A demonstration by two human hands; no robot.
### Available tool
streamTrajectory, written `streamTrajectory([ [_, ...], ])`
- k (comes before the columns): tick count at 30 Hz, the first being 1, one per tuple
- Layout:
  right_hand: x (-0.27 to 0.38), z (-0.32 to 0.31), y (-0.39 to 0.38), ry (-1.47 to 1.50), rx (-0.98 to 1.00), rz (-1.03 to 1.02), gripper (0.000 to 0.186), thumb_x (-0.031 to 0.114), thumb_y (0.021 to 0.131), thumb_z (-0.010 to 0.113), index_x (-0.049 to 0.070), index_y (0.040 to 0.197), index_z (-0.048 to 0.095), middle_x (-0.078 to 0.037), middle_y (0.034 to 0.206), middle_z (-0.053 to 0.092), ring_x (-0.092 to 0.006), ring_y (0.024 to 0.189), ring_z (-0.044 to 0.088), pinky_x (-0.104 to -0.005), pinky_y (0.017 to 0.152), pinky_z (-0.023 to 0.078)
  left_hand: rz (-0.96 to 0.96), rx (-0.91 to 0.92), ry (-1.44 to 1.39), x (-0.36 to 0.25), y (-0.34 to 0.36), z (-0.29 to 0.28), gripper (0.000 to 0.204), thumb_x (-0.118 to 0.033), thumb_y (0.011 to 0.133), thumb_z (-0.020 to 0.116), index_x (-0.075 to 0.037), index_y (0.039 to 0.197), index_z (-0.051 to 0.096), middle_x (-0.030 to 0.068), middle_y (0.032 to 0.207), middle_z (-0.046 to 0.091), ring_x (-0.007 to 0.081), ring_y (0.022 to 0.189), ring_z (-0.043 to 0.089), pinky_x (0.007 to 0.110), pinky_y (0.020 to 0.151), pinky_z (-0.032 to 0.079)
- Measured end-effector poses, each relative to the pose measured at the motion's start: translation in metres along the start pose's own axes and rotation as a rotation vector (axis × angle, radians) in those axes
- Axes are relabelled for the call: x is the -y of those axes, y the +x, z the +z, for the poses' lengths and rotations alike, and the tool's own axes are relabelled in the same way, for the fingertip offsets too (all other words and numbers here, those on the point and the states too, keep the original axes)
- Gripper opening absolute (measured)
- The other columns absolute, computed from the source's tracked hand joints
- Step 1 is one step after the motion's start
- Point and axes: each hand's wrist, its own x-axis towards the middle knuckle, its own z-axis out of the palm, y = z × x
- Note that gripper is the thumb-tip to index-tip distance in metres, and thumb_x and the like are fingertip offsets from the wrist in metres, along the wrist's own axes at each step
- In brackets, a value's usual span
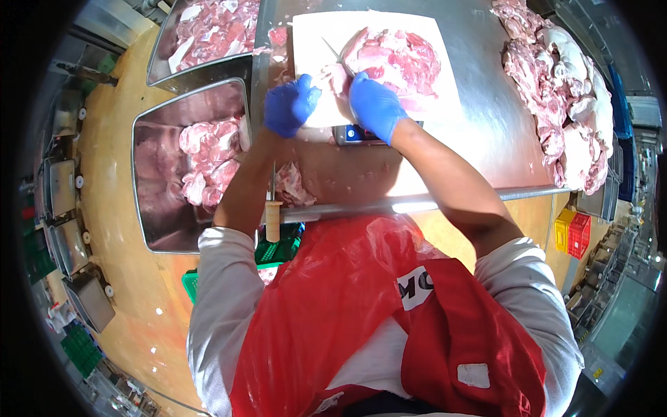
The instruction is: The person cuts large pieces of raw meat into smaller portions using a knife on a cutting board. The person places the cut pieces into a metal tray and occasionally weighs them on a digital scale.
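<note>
My left hand, in a blue glove, is closed at the left of a white cutting board. Its fingertips pinch the edge of a pale flap of meat. On the board lies a large piece of raw pink meat with white fat. My right hand, also gloved in blue, is closed around a knife at the near left side of the meat. The thin blade points far and left; the handle is hidden in the glove.
Metal tubs of meat stand left of the steel table. More meat is piled at right. A wooden-handled tool stands at the near edge beside scraps. A dark panel shows under the board.
</note>
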Motion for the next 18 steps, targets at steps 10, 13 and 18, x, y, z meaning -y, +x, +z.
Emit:
streamTrajectory([
  [10,-0.095,-0.048,-0.223,-0.092,0.284,0.124,0.025,0.012,0.098,0.045,-0.007,0.114,0.042,-0.029,0.075,0.062,-0.0471,0.065,0.062,-0.0555,0.057,0.048,0.388,-0.097,0.268,0.093,0.082,-0.067,0.018,-0.014,0.092,0.05,-0.008,0.076,0.058,0.012,0.074,0.059,0.0333,0.071,0.061,0.043,0.066,0.05],
  [13,-0.098,-0.037,-0.229,0.007,0.115,0.124,0.026,0.012,0.098,0.049,-0.006,0.115,0.041,-0.029,0.075,0.062,-0.0489,0.064,0.06,-0.0565,0.056,0.046,0.146,0.053,0.382,0.146,0.155,-0.121,0.027,-0.018,0.095,0.047,0.001,0.081,0.061,0.0144,0.088,0.065,0.0362,0.081,0.062,0.046,0.075,0.049],
  [18,-0.068,-0.012,-0.207,0.216,-0.112,0.211,0.023,0.008,0.094,0.054,-0.003,0.111,0.042,-0.029,0.078,0.062,-0.0503,0.071,0.061,-0.0581,0.06,0.046,0.172,0.206,-0.163,0.129,0.2,-0.105,0.028,-0.02,0.096,0.056,-0.001,0.114,0.066,0.0098,0.106,0.068,0.0219,0.093,0.064,0.034,0.091,0.049],
])
